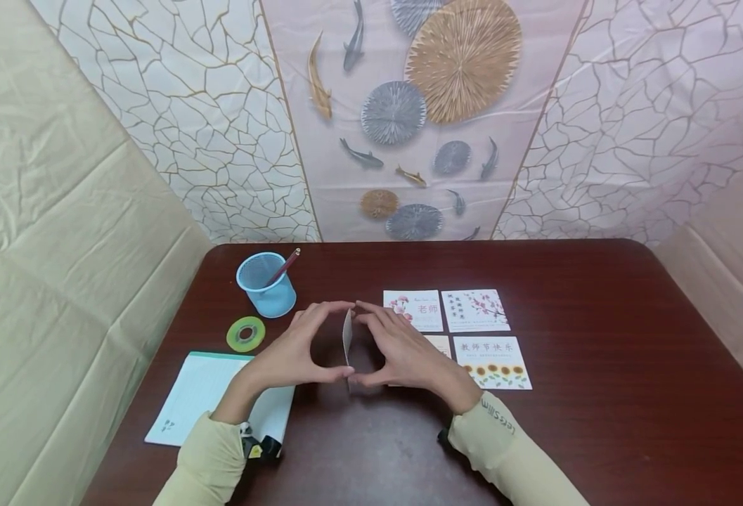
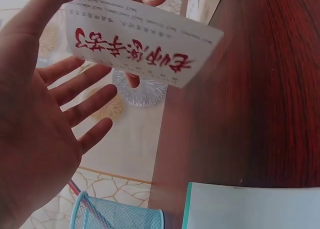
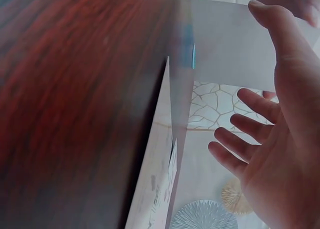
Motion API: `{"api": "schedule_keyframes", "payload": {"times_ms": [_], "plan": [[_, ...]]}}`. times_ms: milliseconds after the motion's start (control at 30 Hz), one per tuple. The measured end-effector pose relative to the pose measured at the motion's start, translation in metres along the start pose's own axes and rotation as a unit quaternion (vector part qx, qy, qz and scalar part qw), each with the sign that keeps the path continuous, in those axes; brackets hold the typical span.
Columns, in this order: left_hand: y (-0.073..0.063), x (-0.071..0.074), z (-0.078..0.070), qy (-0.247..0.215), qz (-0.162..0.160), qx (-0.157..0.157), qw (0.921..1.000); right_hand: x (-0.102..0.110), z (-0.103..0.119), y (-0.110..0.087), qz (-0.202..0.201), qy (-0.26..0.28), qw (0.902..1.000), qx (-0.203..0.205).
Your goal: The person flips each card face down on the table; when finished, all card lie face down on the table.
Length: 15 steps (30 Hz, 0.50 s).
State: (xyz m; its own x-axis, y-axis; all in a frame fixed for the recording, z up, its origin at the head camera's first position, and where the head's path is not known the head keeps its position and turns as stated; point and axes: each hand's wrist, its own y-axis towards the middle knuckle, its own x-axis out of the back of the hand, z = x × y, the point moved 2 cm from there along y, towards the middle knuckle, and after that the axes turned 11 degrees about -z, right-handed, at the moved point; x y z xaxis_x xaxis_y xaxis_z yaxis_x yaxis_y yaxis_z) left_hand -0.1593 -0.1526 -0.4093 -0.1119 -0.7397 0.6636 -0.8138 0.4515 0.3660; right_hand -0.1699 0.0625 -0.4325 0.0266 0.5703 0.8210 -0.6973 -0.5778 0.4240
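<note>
A small white card (image 1: 347, 336) stands on edge between my two hands above the table, nearly edge-on in the head view. Its printed face (image 2: 135, 39), with large red characters and small text lines, shows in the left wrist view; the plain back (image 3: 230, 44) appears in the right wrist view. My left hand (image 1: 287, 353) holds the card by its upper and lower edges with index finger and thumb. From the other side, my right hand (image 1: 412, 353) pinches the same edges, thumb low and index finger high. The remaining fingers of both hands are spread.
Several printed cards, including a sunflower card (image 1: 491, 362) and a blossom card (image 1: 475, 310), lie in a block behind my right hand. To the left are a lined notepad (image 1: 200, 393), a green tape roll (image 1: 245, 334) and a blue mesh cup (image 1: 273, 299) holding a pen (image 1: 285, 265).
</note>
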Motion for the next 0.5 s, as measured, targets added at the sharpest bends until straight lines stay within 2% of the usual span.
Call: {"api": "schedule_keyframes", "payload": {"times_ms": [300,500], "plan": [[-0.0069,0.0075,0.0017,-0.093,-0.022,0.047,0.9942,-0.0030,-0.0030,-0.0018,0.012,-0.001,0.9999,0.002],[-0.0104,0.0108,0.0050,-0.119,-0.037,0.052,0.9909,-0.0032,-0.0059,-0.0034,0.015,-0.011,0.9998,-0.004]]}}
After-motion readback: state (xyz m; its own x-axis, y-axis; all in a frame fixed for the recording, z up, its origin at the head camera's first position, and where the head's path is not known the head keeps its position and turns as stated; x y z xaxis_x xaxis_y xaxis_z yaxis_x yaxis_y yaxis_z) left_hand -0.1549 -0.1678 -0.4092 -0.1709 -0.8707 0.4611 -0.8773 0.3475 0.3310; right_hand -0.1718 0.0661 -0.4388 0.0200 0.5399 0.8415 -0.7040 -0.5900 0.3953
